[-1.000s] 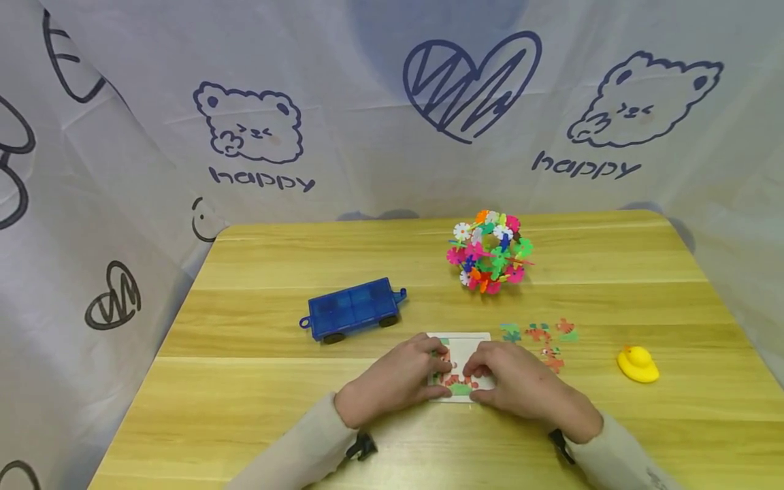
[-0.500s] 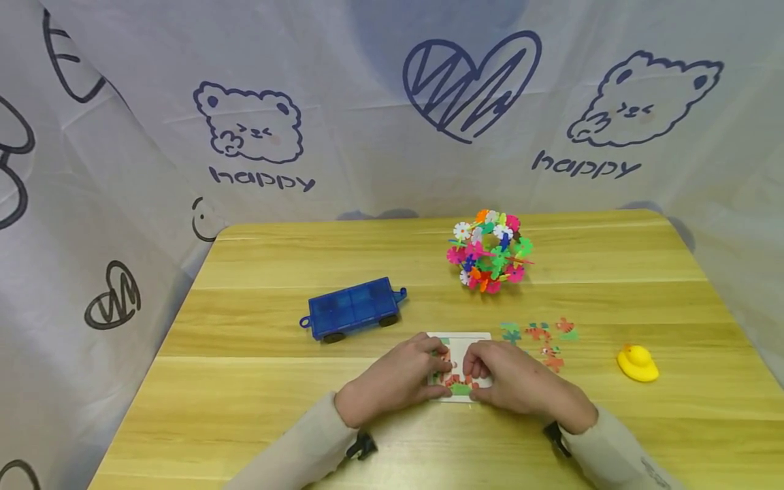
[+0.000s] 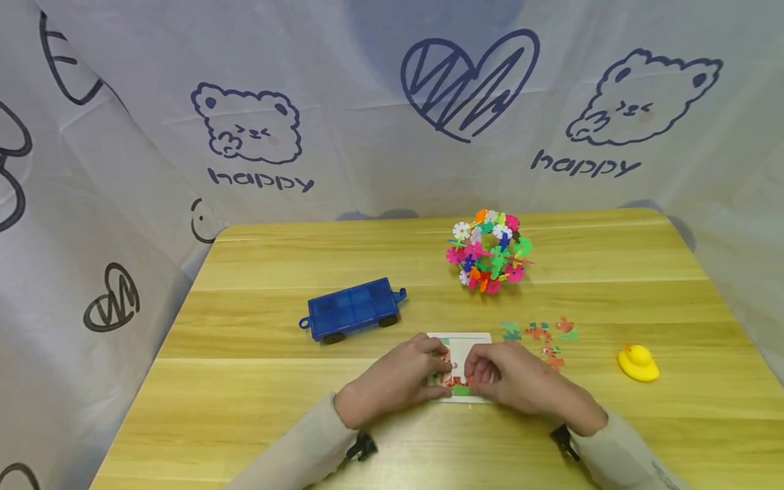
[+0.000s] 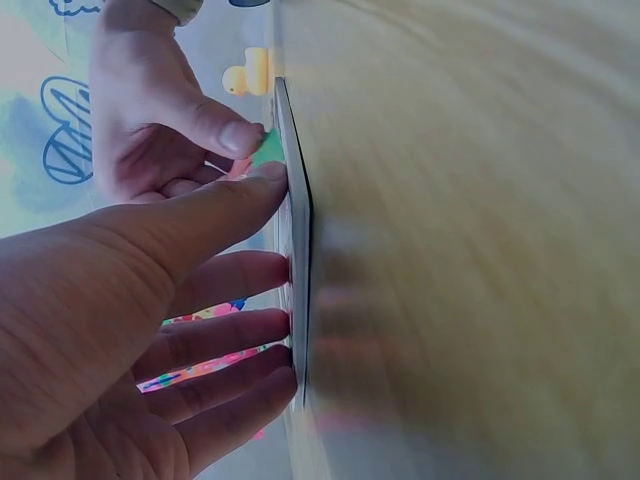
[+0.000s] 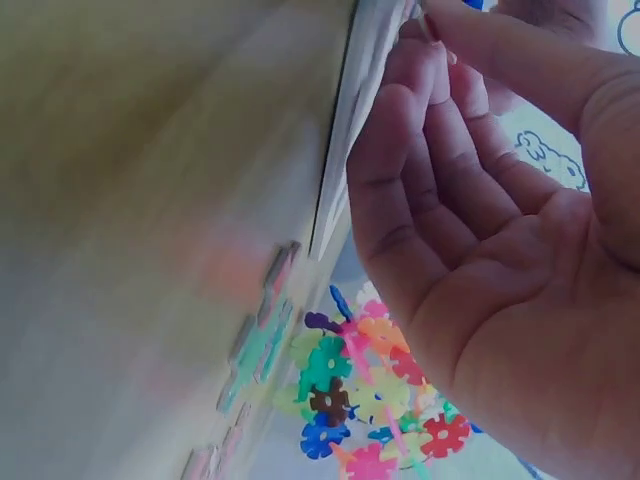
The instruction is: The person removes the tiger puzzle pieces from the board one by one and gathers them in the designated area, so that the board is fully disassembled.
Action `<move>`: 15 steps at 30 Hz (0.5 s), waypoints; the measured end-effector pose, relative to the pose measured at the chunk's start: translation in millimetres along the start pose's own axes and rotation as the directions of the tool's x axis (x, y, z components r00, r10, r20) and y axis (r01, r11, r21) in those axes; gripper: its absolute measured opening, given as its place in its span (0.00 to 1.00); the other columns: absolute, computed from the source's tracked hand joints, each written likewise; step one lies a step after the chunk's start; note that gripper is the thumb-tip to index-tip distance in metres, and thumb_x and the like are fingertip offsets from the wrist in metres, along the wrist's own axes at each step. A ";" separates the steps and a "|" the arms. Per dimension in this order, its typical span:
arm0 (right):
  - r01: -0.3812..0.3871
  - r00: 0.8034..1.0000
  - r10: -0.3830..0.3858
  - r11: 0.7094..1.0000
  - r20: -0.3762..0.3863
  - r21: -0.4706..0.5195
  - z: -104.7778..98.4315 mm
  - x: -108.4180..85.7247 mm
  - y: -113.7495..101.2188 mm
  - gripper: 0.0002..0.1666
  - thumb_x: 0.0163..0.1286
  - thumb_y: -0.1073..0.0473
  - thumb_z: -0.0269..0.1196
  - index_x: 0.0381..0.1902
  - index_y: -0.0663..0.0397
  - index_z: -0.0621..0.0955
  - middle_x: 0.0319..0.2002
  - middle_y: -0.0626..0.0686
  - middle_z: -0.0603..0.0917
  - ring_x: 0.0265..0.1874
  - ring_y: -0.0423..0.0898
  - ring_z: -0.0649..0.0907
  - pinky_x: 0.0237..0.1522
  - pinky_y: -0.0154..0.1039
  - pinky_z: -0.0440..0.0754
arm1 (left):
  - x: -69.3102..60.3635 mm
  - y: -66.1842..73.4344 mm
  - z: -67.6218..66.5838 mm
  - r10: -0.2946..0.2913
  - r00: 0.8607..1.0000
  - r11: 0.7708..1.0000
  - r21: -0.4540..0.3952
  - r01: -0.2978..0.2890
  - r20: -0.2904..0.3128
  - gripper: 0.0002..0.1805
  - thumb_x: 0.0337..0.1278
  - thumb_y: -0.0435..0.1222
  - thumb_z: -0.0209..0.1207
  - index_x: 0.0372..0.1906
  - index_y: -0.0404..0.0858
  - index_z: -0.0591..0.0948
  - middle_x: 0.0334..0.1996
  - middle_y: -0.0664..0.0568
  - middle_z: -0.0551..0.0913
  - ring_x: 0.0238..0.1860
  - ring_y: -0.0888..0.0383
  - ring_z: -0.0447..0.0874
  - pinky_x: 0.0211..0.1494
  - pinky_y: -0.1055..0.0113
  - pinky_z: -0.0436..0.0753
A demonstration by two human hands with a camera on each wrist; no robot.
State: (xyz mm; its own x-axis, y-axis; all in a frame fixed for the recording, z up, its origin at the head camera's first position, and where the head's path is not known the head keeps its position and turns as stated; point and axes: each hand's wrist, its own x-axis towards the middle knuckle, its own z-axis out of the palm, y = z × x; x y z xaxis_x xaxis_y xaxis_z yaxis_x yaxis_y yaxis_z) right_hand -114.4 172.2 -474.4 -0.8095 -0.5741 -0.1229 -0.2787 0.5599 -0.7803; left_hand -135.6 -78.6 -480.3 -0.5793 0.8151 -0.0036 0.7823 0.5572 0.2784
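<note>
White board [image 3: 457,348], head view: laid flat on table [image 3: 239,388], steadied by left hand [image 3: 401,374], fingers spread; green-orange piece [image 3: 461,390] pinched by right hand [image 3: 520,382]. Left wrist: piece apparently tilted up; probably light, stiff, bendable if forced, best held by edges. Right wrist: fingers curled, thumb extended; pinch barely visible.

right hand [image 3: 527,381] hides part of green-red piece [image 4: 269,149]; left hand [image 3: 395,378] partly covers board [image 3: 459,355]; sleeves [image 3: 300,446] cut off below; loose pieces [image 5: 262,350] blurred.

You can pass along left tabletop [image 3: 245,340] and between blue wagon [image 3: 352,309] and flower ball [image 3: 499,257]. Loose puzzle pieces [image 3: 539,333] obstruct you beyond right hand [image 3: 520,382]; yellow duck [image 3: 638,365] stands farther right.
</note>
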 end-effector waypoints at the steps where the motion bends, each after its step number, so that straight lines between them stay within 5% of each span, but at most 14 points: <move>1: 0.004 1.000 -0.004 1.000 -0.005 0.004 -1.4 -1.2 0.6 0.08 0.71 0.66 0.73 0.40 0.48 0.86 0.32 0.40 0.85 0.32 0.32 0.82 0.37 0.31 0.85 | -0.1 0.2 -0.2 0.001 1.000 1.000 0.001 -0.001 -0.001 0.19 0.68 0.51 0.73 0.54 0.43 0.93 0.60 0.51 0.89 0.60 0.54 0.85 0.74 0.61 0.83; 15: -0.007 0.993 0.004 1.000 -0.120 -0.027 -36.4 -24.6 13.4 0.07 0.73 0.64 0.73 0.42 0.45 0.86 0.34 0.40 0.88 0.35 0.32 0.84 0.40 0.31 0.86 | -0.6 -0.4 -1.4 0.001 1.000 1.000 -0.022 -0.001 0.001 0.21 0.69 0.50 0.73 0.57 0.43 0.92 0.61 0.50 0.88 0.61 0.55 0.85 0.70 0.64 0.84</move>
State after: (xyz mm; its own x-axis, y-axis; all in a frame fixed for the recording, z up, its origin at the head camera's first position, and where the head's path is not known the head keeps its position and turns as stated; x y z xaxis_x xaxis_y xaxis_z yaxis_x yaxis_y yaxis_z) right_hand -117.1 215.6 -459.6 -0.8669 -0.4959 -0.0511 -0.2867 0.5797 -0.7627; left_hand -136.0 -79.5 -479.1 -0.5784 0.8158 -0.0048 0.7775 0.5530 0.2996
